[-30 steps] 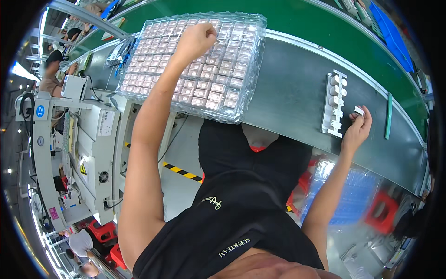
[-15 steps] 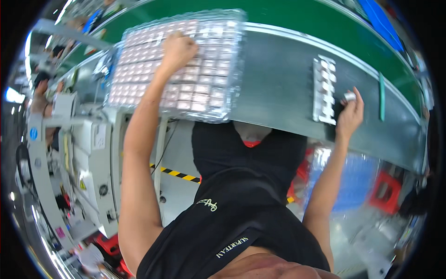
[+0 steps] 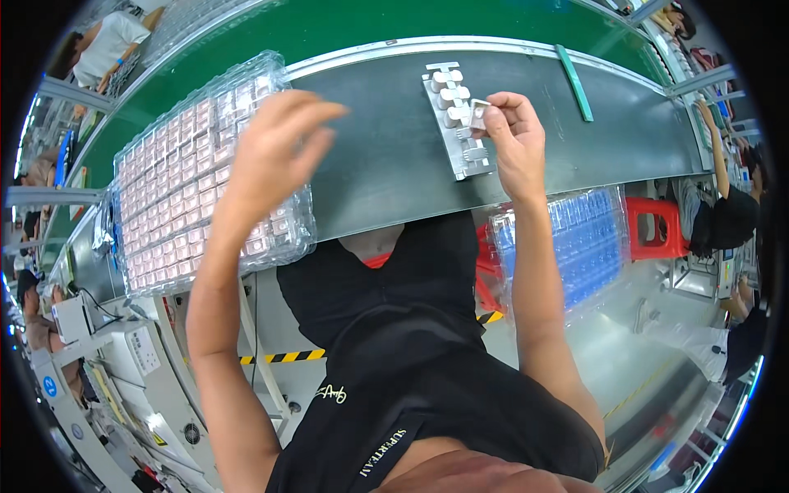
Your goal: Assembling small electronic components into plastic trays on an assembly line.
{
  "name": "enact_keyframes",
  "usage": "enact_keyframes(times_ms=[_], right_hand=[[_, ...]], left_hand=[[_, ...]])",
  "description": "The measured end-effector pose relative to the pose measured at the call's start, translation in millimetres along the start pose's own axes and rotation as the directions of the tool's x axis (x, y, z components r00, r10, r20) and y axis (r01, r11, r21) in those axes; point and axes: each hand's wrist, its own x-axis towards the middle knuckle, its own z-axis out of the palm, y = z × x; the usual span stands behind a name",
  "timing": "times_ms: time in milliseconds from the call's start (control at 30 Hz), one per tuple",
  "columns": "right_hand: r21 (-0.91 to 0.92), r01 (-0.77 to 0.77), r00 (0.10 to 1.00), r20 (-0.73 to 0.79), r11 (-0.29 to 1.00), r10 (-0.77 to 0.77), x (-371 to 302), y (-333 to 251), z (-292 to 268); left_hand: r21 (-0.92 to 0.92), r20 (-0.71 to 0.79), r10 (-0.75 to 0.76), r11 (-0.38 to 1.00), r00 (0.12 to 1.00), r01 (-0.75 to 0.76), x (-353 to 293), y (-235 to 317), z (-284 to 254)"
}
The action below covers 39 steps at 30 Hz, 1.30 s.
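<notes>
My right hand (image 3: 519, 144) pinches a small white square frame-like part (image 3: 478, 113) between thumb and fingers. It holds the part at the right side of a silver metal fixture (image 3: 460, 152), which carries a row of small pale blocks. My left hand (image 3: 275, 152) is slightly blurred over the right side of a clear plastic tray (image 3: 302, 215). Its index finger and thumb stand apart, and nothing shows between them. Rows of small pinkish square parts (image 3: 177, 177) fill the tray's pockets; my left hand and forearm hide some of them.
A green strip (image 3: 574, 82) lies on the dark worktop (image 3: 370, 123), to the right. Beyond the worktop's metal rail runs a green belt (image 3: 345, 29). Blue plastic trays (image 3: 567, 246) sit below the front edge, beside a red stool (image 3: 653, 226). Other people are at the sides.
My left hand has lifted from among the tray's parts and moved toward its right edge, fingers now apart. My right hand has brought its small part closer to the fixture. The view has turned.
</notes>
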Motion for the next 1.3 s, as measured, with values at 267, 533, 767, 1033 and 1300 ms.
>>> enact_keyframes(times_ms=[267, 533, 767, 1033, 1300], right_hand=[[0.136, -0.250, 0.917, 0.351, 0.959, 0.189, -26.0, -22.9, 52.1], [-0.058, -0.290, 0.863, 0.416, 0.955, 0.287, -21.3, -32.5, 61.6], [-0.340, -0.057, 0.997, 0.026, 0.939, 0.070, 30.5, 12.1, -7.8], [-0.523, -0.107, 0.990, 0.020, 0.846, 0.137, 48.7, 62.1, -29.9], [-0.390, -0.183, 0.966, 0.102, 0.902, 0.240, 51.3, 56.0, -39.1]], left_hand=[[-0.032, -0.058, 0.357, 0.933, 0.932, -0.359, 0.8, 36.4, 44.7], [0.042, -0.082, 0.340, 0.940, 0.937, -0.337, -14.0, 26.9, 22.1], [0.456, -0.220, -0.117, 0.865, 0.968, 0.208, -52.5, -102.4, -65.7], [0.454, -0.077, -0.421, 0.792, 0.904, 0.408, -81.2, -159.4, -60.3], [0.524, 0.170, -0.388, 0.814, 0.906, 0.250, -68.2, -158.3, -55.1]])
